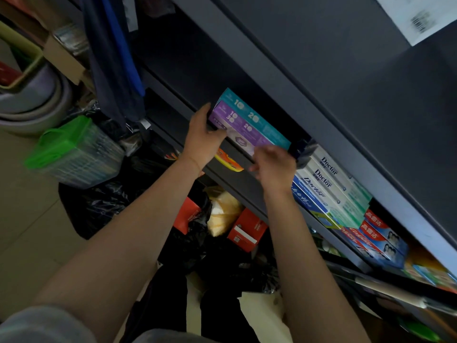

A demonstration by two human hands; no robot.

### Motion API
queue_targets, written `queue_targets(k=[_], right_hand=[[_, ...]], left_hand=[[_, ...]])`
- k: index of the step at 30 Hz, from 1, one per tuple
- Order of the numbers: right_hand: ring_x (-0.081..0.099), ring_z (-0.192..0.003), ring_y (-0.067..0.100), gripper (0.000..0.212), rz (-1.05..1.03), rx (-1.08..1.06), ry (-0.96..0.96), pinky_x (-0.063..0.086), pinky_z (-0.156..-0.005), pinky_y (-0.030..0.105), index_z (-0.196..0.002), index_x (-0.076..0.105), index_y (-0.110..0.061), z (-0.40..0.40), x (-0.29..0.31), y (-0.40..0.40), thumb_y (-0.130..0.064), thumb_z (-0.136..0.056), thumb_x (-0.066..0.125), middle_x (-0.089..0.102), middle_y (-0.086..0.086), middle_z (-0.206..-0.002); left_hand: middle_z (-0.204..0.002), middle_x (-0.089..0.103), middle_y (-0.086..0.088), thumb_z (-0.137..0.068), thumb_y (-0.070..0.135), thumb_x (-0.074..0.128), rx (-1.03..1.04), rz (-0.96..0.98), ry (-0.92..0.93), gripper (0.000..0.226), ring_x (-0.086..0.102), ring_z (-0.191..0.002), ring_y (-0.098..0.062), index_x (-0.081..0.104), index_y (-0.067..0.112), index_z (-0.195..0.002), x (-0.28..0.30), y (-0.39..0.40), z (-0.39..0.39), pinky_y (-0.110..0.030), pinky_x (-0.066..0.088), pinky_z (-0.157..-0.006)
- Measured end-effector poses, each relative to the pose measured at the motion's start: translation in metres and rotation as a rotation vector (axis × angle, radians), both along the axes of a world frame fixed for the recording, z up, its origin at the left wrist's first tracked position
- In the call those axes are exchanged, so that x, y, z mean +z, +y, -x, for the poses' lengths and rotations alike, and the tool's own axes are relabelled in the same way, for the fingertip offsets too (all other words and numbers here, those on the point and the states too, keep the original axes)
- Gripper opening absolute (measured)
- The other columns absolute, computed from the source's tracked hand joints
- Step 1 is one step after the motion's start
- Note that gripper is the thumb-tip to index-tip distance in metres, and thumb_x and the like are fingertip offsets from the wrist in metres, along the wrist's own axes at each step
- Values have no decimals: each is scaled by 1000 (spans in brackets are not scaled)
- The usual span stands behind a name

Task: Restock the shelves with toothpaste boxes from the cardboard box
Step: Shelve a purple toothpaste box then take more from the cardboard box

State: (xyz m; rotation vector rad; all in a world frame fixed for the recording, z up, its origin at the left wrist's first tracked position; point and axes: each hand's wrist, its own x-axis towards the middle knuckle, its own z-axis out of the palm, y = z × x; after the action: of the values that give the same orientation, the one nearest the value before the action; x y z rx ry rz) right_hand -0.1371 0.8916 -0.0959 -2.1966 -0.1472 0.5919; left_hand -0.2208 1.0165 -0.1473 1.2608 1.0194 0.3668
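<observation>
Purple and teal toothpaste boxes are at the front edge of the dark shelf (pixel 237 154), the purple box (pixel 237 129) in front and the teal box (pixel 257 120) just behind it, touching along their long sides. The left hand (pixel 201 142) holds the left end of the purple box: its thumb lies on the front face and the other fingers curl behind the end. The right hand (pixel 274 167) is at the right end of the same box, with fingers curled toward its lower edge; this hand is blurred, so I cannot tell if its grip really pinches the box or only touches it.

Just to the right of the right hand stands a row of white "Doctor" boxes (pixel 329 184), and further right are red boxes (pixel 378 233). I judge that the main risk is a slip: both boxes sit near the shelf lip, and an uneven push from one end could turn the purple box and tip it off the edge. A push too far right could also knock the first "Doctor" box out of line.

Hard to see: the shelf's inside is dark, so how much room is behind the teal box is unknown. Below the forearms lie black plastic bags (pixel 99 206) and red cartons (pixel 247 231); the cardboard box of the task I cannot identify with certainty.
</observation>
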Motion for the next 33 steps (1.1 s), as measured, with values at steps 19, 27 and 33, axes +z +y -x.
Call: queue_targets(k=[19, 27, 33], right_hand=[[34, -143, 36, 60, 487, 587, -875, 35, -112, 56, -150, 37, -12, -27, -62, -1, -21, -95, 60, 37, 17, -154], [64, -83, 30, 32, 79, 666, -721, 56, -71, 48, -103, 66, -9, 24, -29, -112, -29, -97, 41, 67, 12, -94], [68, -80, 37, 22, 283, 580, -351, 54, -68, 45, -89, 69, -10, 39, -42, -298, -26, -92, 54, 71, 15, -85]], left_hand=[[-110, 59, 5, -88, -4, 63, -29, -13, -91, 47, 61, -86, 11, 46, 31, -115, 15, -21, -12, -11, 47, -71], [-89, 66, -10, -80, 30, 48, -5, -16, 179, 15, 65, -82, -32, 61, 33, -87, -5, -111, 24, -47, 55, -86], [-95, 65, -7, -92, 14, 51, -439, -25, 336, 17, 65, -98, -30, 64, 24, -86, 5, -262, 36, -38, 50, -91]])
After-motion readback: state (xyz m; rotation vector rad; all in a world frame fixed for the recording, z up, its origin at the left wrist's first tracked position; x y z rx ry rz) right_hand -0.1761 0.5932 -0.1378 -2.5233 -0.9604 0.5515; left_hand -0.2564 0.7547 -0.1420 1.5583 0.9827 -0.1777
